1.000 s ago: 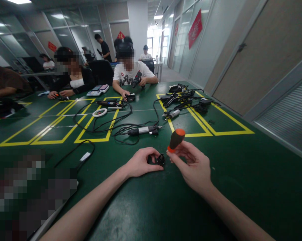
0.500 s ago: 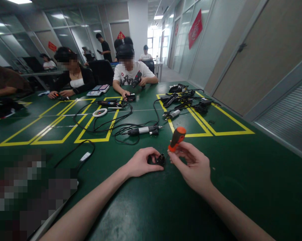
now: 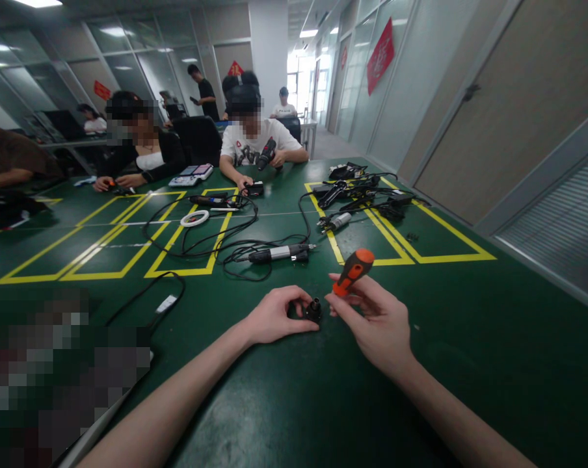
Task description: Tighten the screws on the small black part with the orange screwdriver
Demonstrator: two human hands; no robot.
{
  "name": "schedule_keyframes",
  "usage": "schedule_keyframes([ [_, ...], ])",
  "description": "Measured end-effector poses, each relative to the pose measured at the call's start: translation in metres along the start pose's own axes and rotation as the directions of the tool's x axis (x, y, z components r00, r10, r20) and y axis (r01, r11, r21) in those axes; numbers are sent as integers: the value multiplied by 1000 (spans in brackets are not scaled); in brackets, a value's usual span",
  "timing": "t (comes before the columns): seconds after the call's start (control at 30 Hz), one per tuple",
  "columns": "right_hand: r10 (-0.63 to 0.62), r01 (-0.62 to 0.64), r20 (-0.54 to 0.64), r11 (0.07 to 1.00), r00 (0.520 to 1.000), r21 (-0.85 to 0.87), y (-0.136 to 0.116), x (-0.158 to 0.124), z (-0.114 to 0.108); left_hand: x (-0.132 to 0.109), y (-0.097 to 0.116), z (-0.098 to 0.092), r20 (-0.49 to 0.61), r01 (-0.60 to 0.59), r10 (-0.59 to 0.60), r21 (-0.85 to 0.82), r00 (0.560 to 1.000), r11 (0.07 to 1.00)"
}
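Observation:
My left hand [image 3: 274,316] rests on the green table [image 3: 469,351], its fingers pinched round a small black cylindrical part [image 3: 314,309] that stands on the surface. My right hand [image 3: 378,320] grips a screwdriver with an orange and black handle [image 3: 352,271]. The handle leans up and to the right, and its lower end points down at the black part. The screwdriver's tip is hidden between my fingers and the part.
A grey electric tool [image 3: 279,253] with tangled black cables lies just beyond my hands. More tools and cables [image 3: 357,195] lie at the right rear, inside yellow tape lines. A black cable with a white tag [image 3: 164,304] lies to the left. Several people sit across the table.
The screwdriver handle has tilted further to the right in my right hand. My left hand and the black part have stayed where they were.

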State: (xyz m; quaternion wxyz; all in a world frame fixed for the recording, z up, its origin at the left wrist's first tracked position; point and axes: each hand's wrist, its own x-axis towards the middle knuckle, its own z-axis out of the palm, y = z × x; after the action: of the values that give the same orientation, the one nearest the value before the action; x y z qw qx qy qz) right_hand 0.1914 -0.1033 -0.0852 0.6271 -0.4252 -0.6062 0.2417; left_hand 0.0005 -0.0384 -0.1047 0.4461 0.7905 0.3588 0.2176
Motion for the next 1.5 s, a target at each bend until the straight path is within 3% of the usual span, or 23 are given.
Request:
schedule_keyframes([
  [0.57,-8,8,13,999,1000,-44,-2,2,-4,1,-1,0,3,-7,7,9,1000,1000],
  [0.97,77,-77,0,997,997,18,-2,-2,-4,0,-1,1,4,-2,2,15,1000,1000],
  [1.23,50,-51,-19,997,999,-59,-2,0,-4,0,0,0,2,10,-10,15,1000,1000],
  [1.5,34,-34,-7,999,999,-6,-2,-1,-5,0,-1,1,1,-10,10,4,1000,1000],
])
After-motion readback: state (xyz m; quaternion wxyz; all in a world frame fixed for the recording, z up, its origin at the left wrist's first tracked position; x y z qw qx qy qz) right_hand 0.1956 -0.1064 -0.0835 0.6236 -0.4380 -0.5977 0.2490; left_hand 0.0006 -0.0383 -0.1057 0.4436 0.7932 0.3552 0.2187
